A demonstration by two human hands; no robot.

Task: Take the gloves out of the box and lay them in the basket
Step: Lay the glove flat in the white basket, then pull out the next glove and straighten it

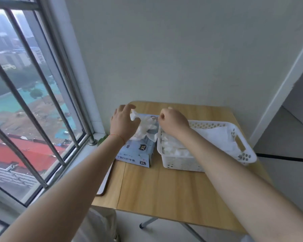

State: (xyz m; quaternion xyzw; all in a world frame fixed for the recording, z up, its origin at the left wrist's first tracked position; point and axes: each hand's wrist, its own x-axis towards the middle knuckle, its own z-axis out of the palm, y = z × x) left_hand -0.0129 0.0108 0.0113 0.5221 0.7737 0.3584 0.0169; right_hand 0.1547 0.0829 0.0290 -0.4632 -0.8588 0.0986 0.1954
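Both forearms reach out: left hand (123,122) pinches a glove (143,127) above the box (138,154), right hand (173,122) pinches its other end beside the basket (241,155)

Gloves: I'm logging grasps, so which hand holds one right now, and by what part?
The left hand pinches a white glove by its top end above the box. The right hand's hold cannot be told.

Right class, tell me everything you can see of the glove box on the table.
The glove box is pale blue-grey printed card, marked XL twice, lying flat on the wooden table beside the white basket. White gloves bunch out of its top opening. The left hand reaches over it, fingers at the gloves.
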